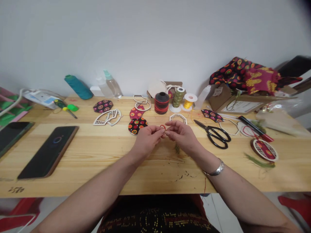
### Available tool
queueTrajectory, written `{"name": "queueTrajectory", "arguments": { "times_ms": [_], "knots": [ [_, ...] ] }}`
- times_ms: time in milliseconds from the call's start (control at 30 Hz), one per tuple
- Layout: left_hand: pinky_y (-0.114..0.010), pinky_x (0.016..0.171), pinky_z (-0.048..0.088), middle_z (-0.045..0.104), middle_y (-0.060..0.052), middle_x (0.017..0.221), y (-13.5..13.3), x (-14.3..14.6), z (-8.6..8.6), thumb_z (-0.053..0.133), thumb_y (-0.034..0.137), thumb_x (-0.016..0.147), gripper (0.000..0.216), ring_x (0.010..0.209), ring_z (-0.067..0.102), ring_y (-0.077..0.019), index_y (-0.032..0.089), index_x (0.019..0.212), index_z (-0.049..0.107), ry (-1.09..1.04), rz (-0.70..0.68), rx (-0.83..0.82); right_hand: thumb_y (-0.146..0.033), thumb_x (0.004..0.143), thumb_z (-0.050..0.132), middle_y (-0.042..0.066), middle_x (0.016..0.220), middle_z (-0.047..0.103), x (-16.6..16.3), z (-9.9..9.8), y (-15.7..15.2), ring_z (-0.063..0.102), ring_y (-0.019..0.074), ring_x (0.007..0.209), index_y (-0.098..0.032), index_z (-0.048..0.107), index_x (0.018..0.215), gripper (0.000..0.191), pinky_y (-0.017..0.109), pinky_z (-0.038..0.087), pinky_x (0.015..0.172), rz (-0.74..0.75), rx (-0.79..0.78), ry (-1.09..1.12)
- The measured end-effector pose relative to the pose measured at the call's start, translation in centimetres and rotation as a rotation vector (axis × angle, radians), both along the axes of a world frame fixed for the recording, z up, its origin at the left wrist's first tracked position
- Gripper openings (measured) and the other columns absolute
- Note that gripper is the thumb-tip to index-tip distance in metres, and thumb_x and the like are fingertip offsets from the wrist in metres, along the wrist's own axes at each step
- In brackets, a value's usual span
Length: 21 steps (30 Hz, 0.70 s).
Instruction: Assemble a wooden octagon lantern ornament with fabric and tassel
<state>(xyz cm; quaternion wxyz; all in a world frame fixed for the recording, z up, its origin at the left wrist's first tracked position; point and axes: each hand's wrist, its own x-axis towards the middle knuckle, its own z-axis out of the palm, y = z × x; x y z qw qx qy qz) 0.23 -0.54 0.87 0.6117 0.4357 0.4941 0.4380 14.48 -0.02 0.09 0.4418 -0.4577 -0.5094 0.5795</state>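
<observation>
Both hands meet above the middle of the table. Between the fingertips shows a small loop of red cord [163,127]. My left hand [150,137] is closed in a pinch on that cord. My right hand [181,134], a silver bangle on its wrist, is also pinched at the cord, fingertips touching the left ones. Below the right palm a green tassel [177,148] shows in part. A patterned fabric disc [137,125] lies just behind my left hand, and a white cut-out frame [178,118] behind my right. What else the fingers cover is hidden.
Black-handled scissors [215,133] lie right of my hands, with a finished oval ornament [264,149] beyond. Thread spools, including a red-black one [161,103], stand at the back. A phone [50,150] lies left. A cardboard box [224,98] with fabric stands back right.
</observation>
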Motion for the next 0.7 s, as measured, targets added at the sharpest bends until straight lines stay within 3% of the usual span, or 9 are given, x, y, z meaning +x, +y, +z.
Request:
{"name": "queueTrajectory", "arguments": {
  "times_ms": [200, 300, 400, 533, 700],
  "knots": [
    [-0.02, 0.041, 0.023, 0.058, 0.0, 0.058, 0.11, -0.05, -0.05, 0.069, 0.031, 0.068, 0.02, 0.041, 0.037, -0.0035, 0.012, 0.064, 0.064, 0.027, 0.0, 0.002, -0.024, 0.069, 0.064, -0.005, 0.063, 0.053, 0.53, 0.06, 0.45, 0.048, 0.0085, 0.054, -0.018, 0.057, 0.091, 0.024, 0.026, 0.038, 0.055, -0.046, 0.073, -0.038],
    [-0.02, 0.041, 0.023, 0.059, 0.001, 0.058, 0.18, -0.12, 0.04, 0.067, 0.031, 0.069, 0.019, 0.041, 0.036, -0.0038, 0.013, 0.065, 0.064, 0.049, -0.024, 0.013, -0.031, 0.074, 0.062, -0.002, 0.064, 0.057, 0.59, 0.31, 0.43, 0.051, 0.0095, 0.057, -0.016, 0.06, 0.085, 0.018, 0.025, 0.039, 0.055, -0.045, 0.038, -0.102],
    [-0.021, 0.042, 0.026, 0.058, 0.002, 0.055, 0.11, -0.16, 0.27, 0.066, 0.029, 0.07, 0.017, 0.042, 0.036, -0.0048, 0.014, 0.061, 0.064, 0.128, -0.066, 0.024, -0.043, 0.08, 0.055, 0.002, 0.065, 0.062, 0.63, 0.55, 0.25, 0.055, 0.0105, 0.059, -0.015, 0.063, 0.075, 0.03, 0.025, 0.041, 0.055, 0.031, -0.046, -0.129],
    [-0.022, 0.051, 0.034, 0.061, 0.0, 0.056, -0.13, -0.12, 0.63, 0.062, 0.024, 0.073, 0.015, 0.05, 0.047, -0.0086, 0.016, 0.061, 0.067, 0.255, -0.135, 0.084, -0.042, 0.072, 0.065, 0.002, 0.061, 0.064, 0.66, 0.6, 0.08, 0.053, 0.0095, 0.055, -0.014, 0.067, 0.073, 0.028, 0.024, 0.042, 0.055, 0.125, -0.099, -0.101],
    [-0.022, 0.049, 0.031, 0.058, 0.003, 0.051, -0.23, -0.12, 0.69, 0.061, 0.024, 0.071, 0.017, 0.046, 0.043, -0.0089, 0.017, 0.055, 0.066, 0.377, -0.138, 0.121, -0.031, 0.063, 0.072, 0.0, 0.06, 0.063, 0.76, 0.59, 0.29, 0.05, 0.0091, 0.054, -0.015, 0.069, 0.075, 0.02, 0.024, 0.038, 0.051, 0.018, -0.094, -0.098]
  ]
}}
